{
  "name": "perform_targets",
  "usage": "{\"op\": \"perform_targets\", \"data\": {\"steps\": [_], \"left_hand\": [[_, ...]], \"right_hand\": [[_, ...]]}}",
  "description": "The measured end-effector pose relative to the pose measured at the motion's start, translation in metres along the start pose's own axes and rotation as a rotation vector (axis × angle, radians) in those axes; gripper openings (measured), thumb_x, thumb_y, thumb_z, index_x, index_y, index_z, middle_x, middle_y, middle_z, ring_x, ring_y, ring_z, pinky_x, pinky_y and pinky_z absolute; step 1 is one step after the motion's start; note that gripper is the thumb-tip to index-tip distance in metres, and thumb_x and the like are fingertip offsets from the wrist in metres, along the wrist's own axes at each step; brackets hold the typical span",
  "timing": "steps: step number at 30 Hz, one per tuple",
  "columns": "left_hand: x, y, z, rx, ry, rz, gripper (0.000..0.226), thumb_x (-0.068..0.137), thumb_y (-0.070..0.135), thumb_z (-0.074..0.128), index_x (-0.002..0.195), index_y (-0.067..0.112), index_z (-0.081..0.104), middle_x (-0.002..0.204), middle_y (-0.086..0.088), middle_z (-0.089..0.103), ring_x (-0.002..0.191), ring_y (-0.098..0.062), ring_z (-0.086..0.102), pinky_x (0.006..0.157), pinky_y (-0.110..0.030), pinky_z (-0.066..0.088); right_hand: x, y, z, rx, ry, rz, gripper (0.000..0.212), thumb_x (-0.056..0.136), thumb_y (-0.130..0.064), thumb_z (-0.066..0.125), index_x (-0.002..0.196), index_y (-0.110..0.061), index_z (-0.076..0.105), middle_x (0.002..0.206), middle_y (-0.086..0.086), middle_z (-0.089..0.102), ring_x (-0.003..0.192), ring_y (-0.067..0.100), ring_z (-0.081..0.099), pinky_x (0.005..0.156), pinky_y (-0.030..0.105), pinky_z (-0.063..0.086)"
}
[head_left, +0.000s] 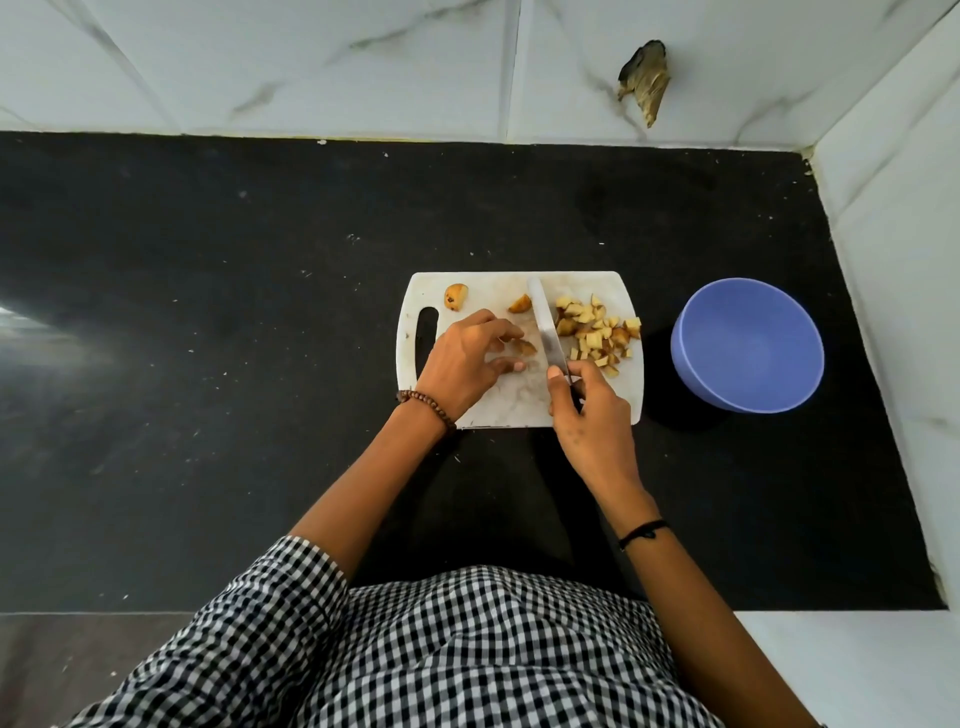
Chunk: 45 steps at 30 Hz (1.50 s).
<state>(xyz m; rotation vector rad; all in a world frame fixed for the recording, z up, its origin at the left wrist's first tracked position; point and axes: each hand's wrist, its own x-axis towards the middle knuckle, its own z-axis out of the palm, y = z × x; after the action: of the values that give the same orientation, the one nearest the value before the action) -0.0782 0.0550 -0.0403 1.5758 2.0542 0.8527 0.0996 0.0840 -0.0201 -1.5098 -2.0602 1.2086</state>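
A white cutting board (511, 405) lies on the black counter. My right hand (589, 415) grips the handle of a knife (546, 332), whose blade points away from me across the board's middle. My left hand (465, 358) holds a brown-skinned potato piece (523, 347) just left of the blade, fingers curled over it. A pile of several small potato cubes (597, 332) lies right of the blade. Two larger potato chunks sit at the board's far side, one near the handle hole (456, 297) and one beside the blade (519, 304).
A blue bowl (748, 345) stands on the black counter (208, 338) to the right of the board. White marble-tiled walls close off the back and the right side. A broken hole (644, 78) shows in the back wall.
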Motion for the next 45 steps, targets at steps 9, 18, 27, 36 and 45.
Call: {"op": "perform_targets", "data": {"steps": [9,18,27,36,45], "left_hand": [[-0.003,0.007,0.002,0.111,0.061,0.001,0.016,0.084,0.030,0.072,0.095,0.020,0.076,0.089,0.002,0.070,0.079,-0.015,0.064,0.064,-0.032,0.054],[-0.005,0.005,0.007,0.097,0.101,-0.036,0.014,0.082,0.025,0.075,0.093,0.017,0.077,0.090,0.004,0.071,0.080,-0.014,0.065,0.067,-0.035,0.056],[-0.002,0.009,0.008,0.103,0.105,0.016,0.013,0.081,0.018,0.075,0.092,0.011,0.077,0.086,-0.002,0.071,0.078,-0.018,0.065,0.068,-0.037,0.057],[-0.001,0.007,0.008,0.086,0.092,0.016,0.013,0.081,0.014,0.075,0.092,0.009,0.077,0.088,-0.003,0.072,0.081,-0.020,0.066,0.070,-0.039,0.057],[-0.004,0.010,0.005,0.117,0.106,0.037,0.010,0.080,0.011,0.074,0.089,0.009,0.077,0.087,-0.005,0.073,0.081,-0.021,0.067,0.070,-0.037,0.057]], "right_hand": [[-0.005,0.001,0.002,-0.018,-0.017,-0.051,0.024,0.105,-0.036,0.043,0.114,-0.017,0.055,0.077,-0.003,0.059,0.065,0.008,0.055,0.054,0.013,0.040],[-0.012,0.003,0.007,-0.307,0.001,-0.177,0.021,0.107,-0.034,0.038,0.102,-0.016,0.048,0.076,-0.005,0.053,0.063,0.006,0.048,0.048,0.013,0.024],[-0.004,0.007,0.012,-0.373,0.032,-0.192,0.022,0.106,-0.029,0.042,0.108,-0.012,0.055,0.077,0.001,0.060,0.065,0.015,0.055,0.054,0.026,0.035],[0.010,0.011,0.005,-0.203,-0.061,-0.195,0.019,0.105,-0.031,0.044,0.103,-0.015,0.055,0.073,0.000,0.058,0.064,0.015,0.058,0.054,0.031,0.043],[0.030,-0.005,0.016,-0.341,-0.076,-0.198,0.021,0.105,-0.032,0.041,0.102,-0.016,0.054,0.077,0.004,0.060,0.071,0.026,0.057,0.054,0.035,0.036]]}}
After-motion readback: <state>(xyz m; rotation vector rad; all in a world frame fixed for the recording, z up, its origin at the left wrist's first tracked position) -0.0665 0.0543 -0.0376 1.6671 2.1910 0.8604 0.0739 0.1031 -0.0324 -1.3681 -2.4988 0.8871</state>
